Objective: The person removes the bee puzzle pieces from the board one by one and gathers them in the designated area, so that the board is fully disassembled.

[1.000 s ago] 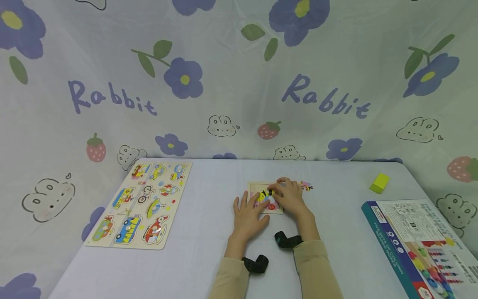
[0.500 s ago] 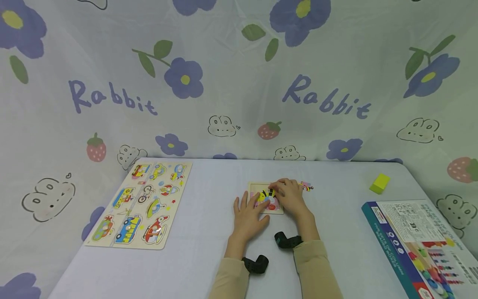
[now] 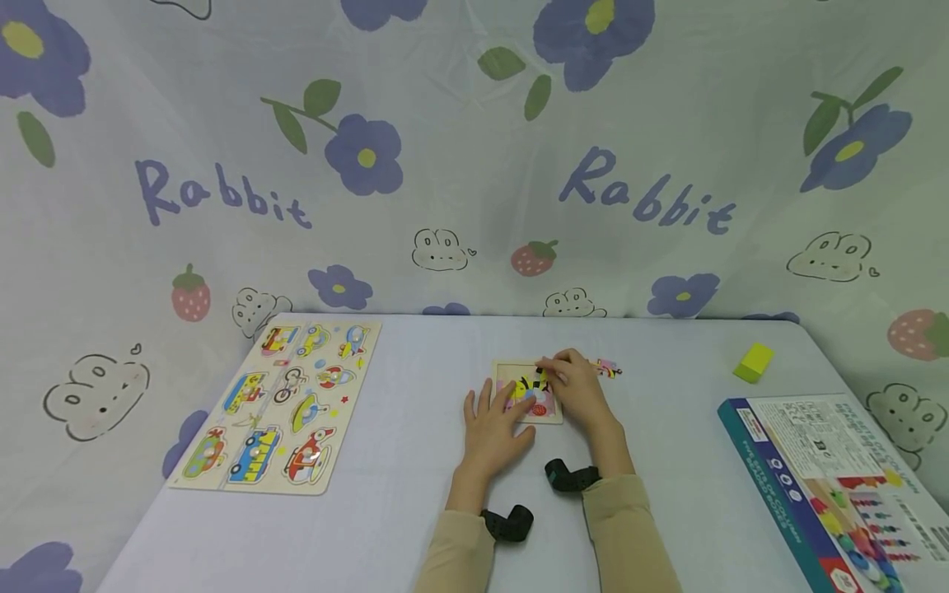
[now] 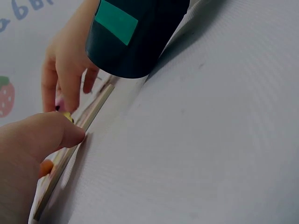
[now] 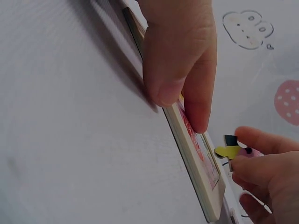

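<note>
My left hand point(image 3: 493, 432) lies with spread fingers over a small wooden jigsaw tray point(image 3: 507, 366), its thumb at the tray's near edge. In the right wrist view, a left finger touches the picture inside the tray. My right hand point(image 3: 582, 391) pinches a small jigsaw piece point(image 5: 229, 151), yellow, black and pink, between thumb and forefinger. The piece is held just over the tray's right side. A yellow, black and white picture point(image 3: 528, 387) shows in the tray, partly hidden by the left fingers. Loose jigsaw pieces point(image 3: 610, 369) lie just beyond the right hand.
A large vehicle puzzle board point(image 3: 278, 412) lies to the left. At the right are a printed toy box point(image 3: 838, 486) and a yellow block point(image 3: 754, 363). Each wrist wears a black camera point(image 3: 511, 525). A patterned cloth point(image 3: 474, 165) hangs behind the white table.
My right fingertips have shifted slightly up and right with the jigsaw piece, drawing back from the picture, and more of its right side shows. The left hand stays where it was.
</note>
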Tool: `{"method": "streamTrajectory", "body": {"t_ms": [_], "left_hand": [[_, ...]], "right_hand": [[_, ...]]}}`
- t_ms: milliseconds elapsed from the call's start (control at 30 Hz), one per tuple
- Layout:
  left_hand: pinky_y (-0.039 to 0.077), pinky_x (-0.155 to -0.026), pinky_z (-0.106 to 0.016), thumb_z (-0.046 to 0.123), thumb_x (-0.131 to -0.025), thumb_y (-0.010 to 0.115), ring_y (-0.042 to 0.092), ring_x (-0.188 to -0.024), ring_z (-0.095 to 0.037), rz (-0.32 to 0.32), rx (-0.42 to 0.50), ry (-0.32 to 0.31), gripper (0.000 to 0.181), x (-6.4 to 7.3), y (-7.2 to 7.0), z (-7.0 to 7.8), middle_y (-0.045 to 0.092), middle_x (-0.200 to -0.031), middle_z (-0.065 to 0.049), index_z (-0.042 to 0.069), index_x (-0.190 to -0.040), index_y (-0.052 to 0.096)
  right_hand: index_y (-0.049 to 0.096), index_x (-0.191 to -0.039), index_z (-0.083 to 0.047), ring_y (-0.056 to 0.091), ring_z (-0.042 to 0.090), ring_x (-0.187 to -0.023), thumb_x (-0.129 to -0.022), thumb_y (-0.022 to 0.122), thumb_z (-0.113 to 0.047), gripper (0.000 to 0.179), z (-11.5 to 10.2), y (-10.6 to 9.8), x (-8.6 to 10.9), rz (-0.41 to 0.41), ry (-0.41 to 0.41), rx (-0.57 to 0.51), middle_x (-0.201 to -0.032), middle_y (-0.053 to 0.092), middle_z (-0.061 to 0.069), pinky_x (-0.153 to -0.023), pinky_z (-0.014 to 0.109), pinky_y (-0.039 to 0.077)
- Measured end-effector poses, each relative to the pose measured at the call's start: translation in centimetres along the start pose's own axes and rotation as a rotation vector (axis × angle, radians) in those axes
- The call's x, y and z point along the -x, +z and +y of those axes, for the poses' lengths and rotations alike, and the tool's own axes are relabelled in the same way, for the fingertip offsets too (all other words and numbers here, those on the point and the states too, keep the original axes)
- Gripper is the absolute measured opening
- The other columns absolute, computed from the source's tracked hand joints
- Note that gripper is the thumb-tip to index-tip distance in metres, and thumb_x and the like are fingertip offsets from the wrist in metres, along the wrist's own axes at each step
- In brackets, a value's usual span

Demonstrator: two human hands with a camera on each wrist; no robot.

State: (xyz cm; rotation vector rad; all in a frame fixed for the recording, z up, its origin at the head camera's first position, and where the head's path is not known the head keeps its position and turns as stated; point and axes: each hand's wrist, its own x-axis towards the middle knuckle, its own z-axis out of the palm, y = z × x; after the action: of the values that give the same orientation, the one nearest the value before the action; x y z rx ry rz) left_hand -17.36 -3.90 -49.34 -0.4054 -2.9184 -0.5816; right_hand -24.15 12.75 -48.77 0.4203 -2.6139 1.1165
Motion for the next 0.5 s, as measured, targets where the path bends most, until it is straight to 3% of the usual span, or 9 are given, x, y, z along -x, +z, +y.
{"method": "streamTrajectory", "body": {"t_ms": [200, 333, 500], "left_hand": [[0.010, -0.106, -0.057, 0.040, -0.082, 0.054, 0.021, -0.137, -0.036, 0.017, 0.012, 0.006, 0.043, 0.08, -0.16, 0.09, 0.042, -0.142, -0.003, 0.031, -0.124, 0.060], [0.010, -0.106, -0.056, 0.040, -0.082, 0.055, 0.021, -0.137, -0.036, 0.023, 0.014, 0.007, 0.043, 0.02, -0.08, 0.04, 0.043, -0.141, -0.003, 0.031, -0.123, 0.060], [0.010, -0.106, -0.057, 0.040, -0.082, 0.055, 0.021, -0.137, -0.035, 0.018, 0.017, 0.003, 0.043, -0.01, 0.06, -0.02, 0.042, -0.142, -0.003, 0.031, -0.124, 0.060]], "right_hand": [[0.069, -0.107, -0.009, 0.053, 0.024, -0.096, -0.089, 0.058, -0.007, 0.021, -0.23, -0.24, -0.03, 0.077, 0.099, -0.080, -0.104, 0.054, 0.009, -0.082, 0.040, 0.047], [0.057, -0.121, -0.011, 0.057, 0.020, -0.089, -0.090, 0.057, -0.010, 0.030, -0.22, -0.38, -0.12, 0.151, 0.178, -0.130, -0.107, 0.058, 0.009, -0.078, 0.035, 0.049], [0.054, -0.119, -0.005, 0.058, 0.019, -0.083, -0.088, 0.059, -0.008, 0.031, -0.28, -0.73, -0.30, 0.397, 0.302, -0.264, -0.098, 0.063, 0.012, -0.070, 0.021, 0.048]]}}
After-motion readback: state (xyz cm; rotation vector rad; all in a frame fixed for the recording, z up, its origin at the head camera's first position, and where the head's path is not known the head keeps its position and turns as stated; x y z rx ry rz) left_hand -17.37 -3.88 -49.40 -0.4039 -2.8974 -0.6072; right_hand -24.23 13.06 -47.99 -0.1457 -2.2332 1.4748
